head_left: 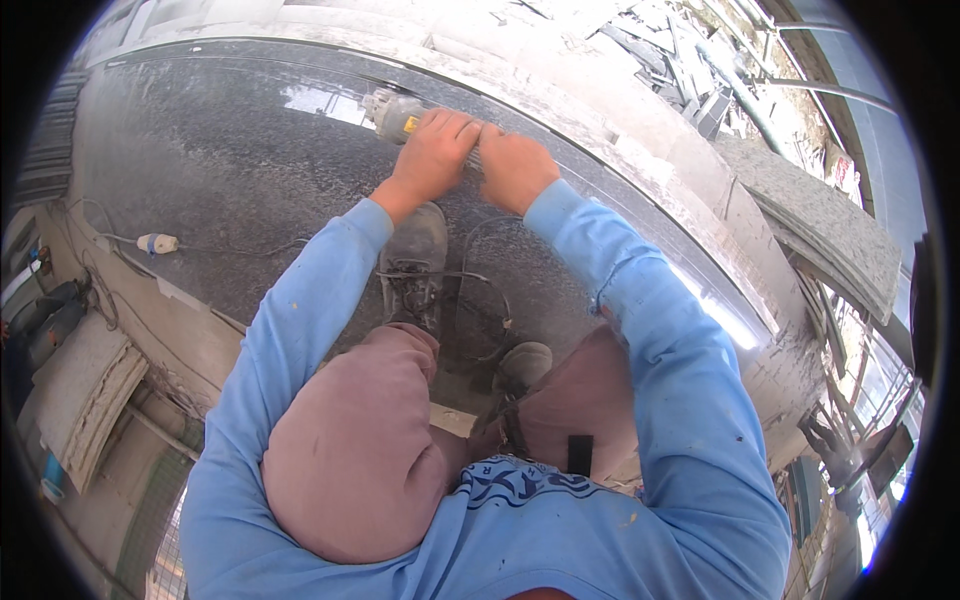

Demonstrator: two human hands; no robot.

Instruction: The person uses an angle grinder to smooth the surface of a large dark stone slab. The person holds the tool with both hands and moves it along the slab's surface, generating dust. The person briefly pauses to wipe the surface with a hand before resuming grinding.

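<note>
My left hand (pixel 435 152) is closed round the body of an angle grinder (pixel 391 113) with a grey metal head and a yellow label. Right beside it, my right hand (pixel 514 168) is wrapped round the tool's rear part, which the fingers mostly hide. The grinder's head points left, close to the far long edge of a dark polished stone slab (pixel 250 145). A thin light line runs along that edge, and dust lies over the surface. Whether the disc touches the stone I cannot tell. My shoe (pixel 415 255) rests on the slab, just below my hands.
A black power cord (pixel 497 290) loops by my shoes. A white plug connector (pixel 157 243) lies on the slab's left part. Stacked stone slabs (pixel 830 220) stand at the right, with broken stone pieces (pixel 665 65) beyond. More slabs (pixel 85 390) lean at the lower left.
</note>
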